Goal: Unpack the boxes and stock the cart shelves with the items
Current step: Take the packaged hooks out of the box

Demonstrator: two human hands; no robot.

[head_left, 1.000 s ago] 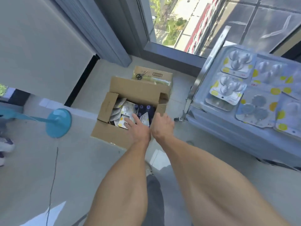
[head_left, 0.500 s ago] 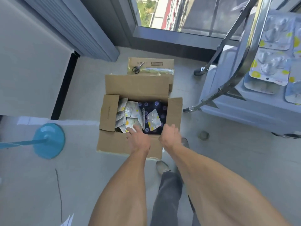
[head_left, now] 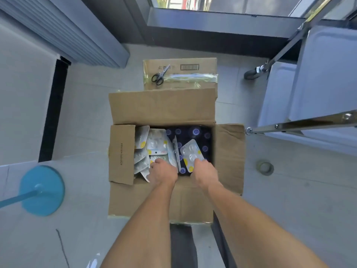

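Note:
An open cardboard box stands on the floor right below me. Several white blister packs with yellow dots stand packed along its left side. Dark packages with round pale marks fill its right side. My left hand reaches into the near end of the blister packs, fingers curled down among them. One blister pack lies tilted on the dark packages, and my right hand pinches its near edge. At the right stands the grey cart; the part of its shelf in view is bare.
Behind the open box lies a taped, closed carton with black scissors on it. A roll of tape sits on the floor to the right. The cart's metal bar and wheel are close. A blue round stand base is at the left.
My head has come forward over the box, so the cart's stocked top has left the view. Both hands have gone deeper into the box, the right one onto the loose blister pack.

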